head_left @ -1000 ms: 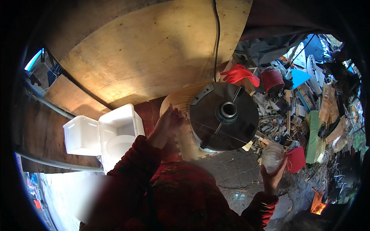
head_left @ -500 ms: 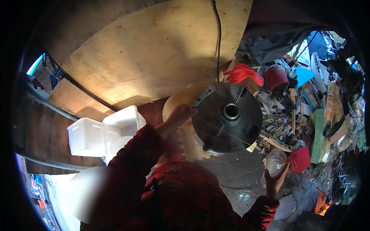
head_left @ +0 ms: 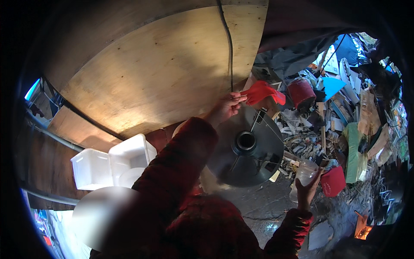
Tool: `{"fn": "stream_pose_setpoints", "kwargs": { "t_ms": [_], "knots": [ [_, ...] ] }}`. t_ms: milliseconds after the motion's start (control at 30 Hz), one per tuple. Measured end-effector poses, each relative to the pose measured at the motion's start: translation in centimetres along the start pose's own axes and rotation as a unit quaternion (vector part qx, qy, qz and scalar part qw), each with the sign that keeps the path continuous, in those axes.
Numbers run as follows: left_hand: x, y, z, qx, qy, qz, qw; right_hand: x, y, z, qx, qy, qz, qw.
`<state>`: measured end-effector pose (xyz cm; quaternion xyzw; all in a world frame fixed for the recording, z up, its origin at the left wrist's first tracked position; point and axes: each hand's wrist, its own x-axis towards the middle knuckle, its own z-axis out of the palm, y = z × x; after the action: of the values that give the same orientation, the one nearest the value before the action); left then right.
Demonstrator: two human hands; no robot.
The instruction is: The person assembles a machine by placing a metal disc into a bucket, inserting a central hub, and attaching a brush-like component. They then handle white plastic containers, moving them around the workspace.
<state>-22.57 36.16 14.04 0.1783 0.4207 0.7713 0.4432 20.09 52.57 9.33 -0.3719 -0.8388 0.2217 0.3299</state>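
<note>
My left hand [head_left: 225,108], in a dark red sleeve, reaches up past the rim of a round grey metal disc [head_left: 248,149] with a centre hub. Its fingertips touch the edge of a red cloth [head_left: 263,92] lying just beyond the disc. My right hand [head_left: 307,192] is low at the right and is closed around a clear plastic bottle [head_left: 304,172], held upright. A red container [head_left: 333,181] sits right beside that bottle.
A large plywood sheet [head_left: 164,69] with a black cable [head_left: 228,47] fills the top. White plastic tubs [head_left: 110,164] stand at the left. A heap of scrap wood, card and junk [head_left: 353,112] with a red bucket [head_left: 302,93] covers the right. A small fire [head_left: 362,231] glows at lower right.
My left hand has moved from the disc's left rim up and to the right, to the red cloth. My right hand with the bottle has stayed low at the right.
</note>
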Motion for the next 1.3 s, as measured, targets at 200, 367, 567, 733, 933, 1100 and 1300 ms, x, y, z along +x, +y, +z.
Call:
{"fn": "stream_pose_setpoints", "kwargs": {
  "t_ms": [200, 367, 567, 733, 933, 1100, 1300],
  "knots": [
    [1.9, -3.6, 1.5, 0.39, -0.091, 0.279, 0.873, -1.1, 1.4, 2.7, 0.106, -0.033, 0.123, 0.986],
    [2.6, -2.3, 3.0, 0.242, -0.102, 0.15, 0.953, -2.0, 2.1, 2.7, 0.089, -0.062, 0.139, 0.984],
    [4.0, -2.5, 1.3, 0.358, -0.026, 0.049, 0.932, -1.6, 2.3, 3.4, 0.062, -0.099, 0.105, 0.988],
    [-0.5, -3.6, -3.0, 0.667, -0.08, 0.19, 0.716, -3.6, 5.0, 2.6, 0.029, -0.202, 0.14, 0.969],
    [-10.0, -3.0, -1.7, 0.618, -0.066, 0.187, 0.761, -4.9, 7.9, 3.2, -0.048, -0.362, 0.155, 0.918],
    [-14.6, -3.8, 0.0, 0.622, -0.039, 0.187, 0.759, -1.8, 9.9, 8.0, 0.079, -0.513, 0.236, 0.822],
    [-18.2, -2.9, -0.6, 0.583, -0.011, 0.154, 0.798, 1.7, 12.5, 11.3, 0.131, -0.554, 0.384, 0.727]
  ]
}}
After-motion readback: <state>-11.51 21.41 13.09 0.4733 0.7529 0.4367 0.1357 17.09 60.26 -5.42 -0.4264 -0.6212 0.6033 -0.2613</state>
